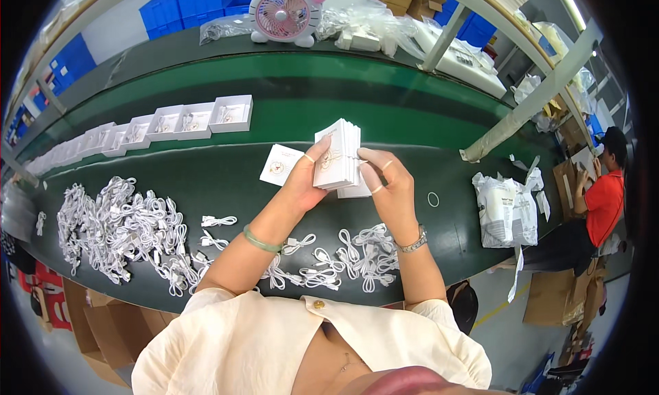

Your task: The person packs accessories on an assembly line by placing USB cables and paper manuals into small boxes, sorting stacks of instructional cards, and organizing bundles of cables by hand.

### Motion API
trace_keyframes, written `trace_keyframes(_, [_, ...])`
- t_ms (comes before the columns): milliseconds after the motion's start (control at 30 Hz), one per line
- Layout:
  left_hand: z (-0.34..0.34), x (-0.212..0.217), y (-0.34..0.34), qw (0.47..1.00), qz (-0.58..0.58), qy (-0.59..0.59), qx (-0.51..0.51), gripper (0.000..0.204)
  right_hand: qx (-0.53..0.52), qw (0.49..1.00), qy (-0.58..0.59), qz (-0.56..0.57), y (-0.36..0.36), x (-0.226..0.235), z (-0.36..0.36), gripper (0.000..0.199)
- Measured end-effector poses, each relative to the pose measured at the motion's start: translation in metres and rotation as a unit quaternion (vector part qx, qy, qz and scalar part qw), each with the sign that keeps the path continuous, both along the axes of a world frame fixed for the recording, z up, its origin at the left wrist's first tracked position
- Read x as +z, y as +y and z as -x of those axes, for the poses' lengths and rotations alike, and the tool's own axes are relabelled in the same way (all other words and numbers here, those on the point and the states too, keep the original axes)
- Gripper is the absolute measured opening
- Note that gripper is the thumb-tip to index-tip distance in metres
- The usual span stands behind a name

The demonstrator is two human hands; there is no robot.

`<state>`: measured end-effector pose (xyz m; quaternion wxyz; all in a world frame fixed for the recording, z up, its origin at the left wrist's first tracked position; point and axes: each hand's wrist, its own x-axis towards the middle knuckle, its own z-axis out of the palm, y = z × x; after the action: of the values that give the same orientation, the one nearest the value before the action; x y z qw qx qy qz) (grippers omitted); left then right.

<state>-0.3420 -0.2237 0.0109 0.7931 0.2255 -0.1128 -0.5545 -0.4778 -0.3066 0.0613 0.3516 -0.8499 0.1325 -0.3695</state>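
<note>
A thick stack of white printed booklets [334,153] stands upright between my hands, above the dark work surface. My left hand [302,178] grips it from the left, thumb across the front. At the right edge, the fingers of my right hand [392,189] pinch the stack near a thin pale band that seems to run around it. Pale finger covers sit on some fingertips. Beside my left hand lies another white booklet [276,167]. Part of a further white booklet [353,191] shows under the stack. Several coiled white cables [371,254] lie near my forearms.
A big heap of white cables [123,223] is at left. Open white boxes [195,120] line the green belt [288,86] behind. A white ring-shaped band [433,199] and a plastic bag [506,209] lie at right. A metal post [528,99] slants down there; a co-worker [604,202] stands beyond.
</note>
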Motion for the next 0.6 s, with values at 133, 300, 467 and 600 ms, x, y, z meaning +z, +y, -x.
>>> trace_keyframes(133, [-0.006,0.002,-0.001,0.995,-0.060,-0.078,-0.001,0.043,-0.047,0.990,0.017,0.135,-0.009,-0.005,-0.005,0.022])
trace_keyframes(300, [-0.011,-0.005,-0.005,0.986,-0.078,-0.147,0.025,0.043,-0.006,0.972,0.052,0.227,-0.025,-0.009,-0.012,0.014])
trace_keyframes(467, [-0.005,-0.004,-0.010,0.999,-0.027,0.028,-0.003,0.042,0.185,0.981,0.052,-0.023,-0.027,-0.006,0.005,0.012])
trace_keyframes(600, [-0.029,-0.021,-0.011,0.988,-0.031,0.098,0.116,0.039,0.299,0.947,0.102,-0.065,-0.010,-0.002,0.036,0.009])
